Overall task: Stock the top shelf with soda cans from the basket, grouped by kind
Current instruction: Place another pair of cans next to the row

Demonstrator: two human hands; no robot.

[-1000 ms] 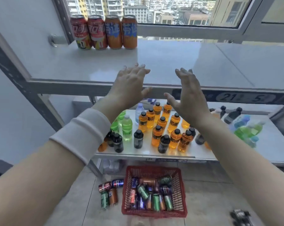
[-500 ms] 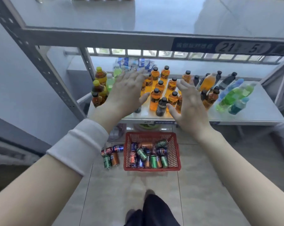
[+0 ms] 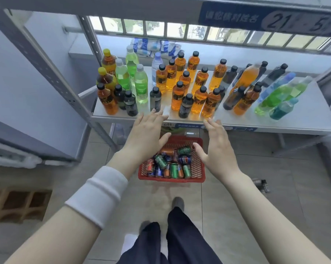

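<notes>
A red plastic basket stands on the tiled floor below the shelving, holding several soda cans in green, blue, orange and red, lying jumbled. My left hand hovers over the basket's left side, fingers spread, holding nothing. My right hand hovers over its right side, also spread and empty. Only the front edge of the top shelf shows along the frame's upper border; its surface and the cans on it are out of view.
The lower shelf carries several bottles of orange, green, dark and blue drinks. A grey upright post rises at the left. My legs and shoes stand on the floor near the basket. A small dark object lies at the right.
My view has tilted down from the top shelf to the floor. Both empty hands have dropped from shelf height to just over the basket.
</notes>
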